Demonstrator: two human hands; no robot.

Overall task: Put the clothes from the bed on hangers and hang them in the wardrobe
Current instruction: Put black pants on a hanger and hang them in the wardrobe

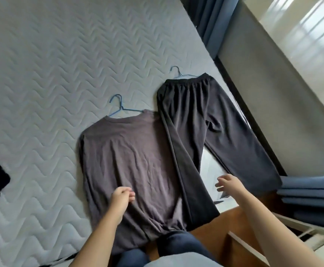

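Grey-brown long-sleeved shirt lay flat, blue wire hanger at its neck. Dark elastic-waist trousers lay alongside, second blue hanger at waistband.

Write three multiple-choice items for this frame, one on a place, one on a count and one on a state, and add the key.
1. Where do the trousers lie?
A. hung in a wardrobe
B. on the mattress, to the right of the shirt
C. on the floor

2. How many blue hangers show?
A. one
B. two
C. four

3. How is the right hand?
A. open, holding nothing
B. gripping a hanger
C. gripping a waistband

Key:
1 B: they lie spread out beside the shirt.
2 B: one hook shows above the shirt's collar, another above the waistband.
3 A: its fingers are loose, with nothing in them.
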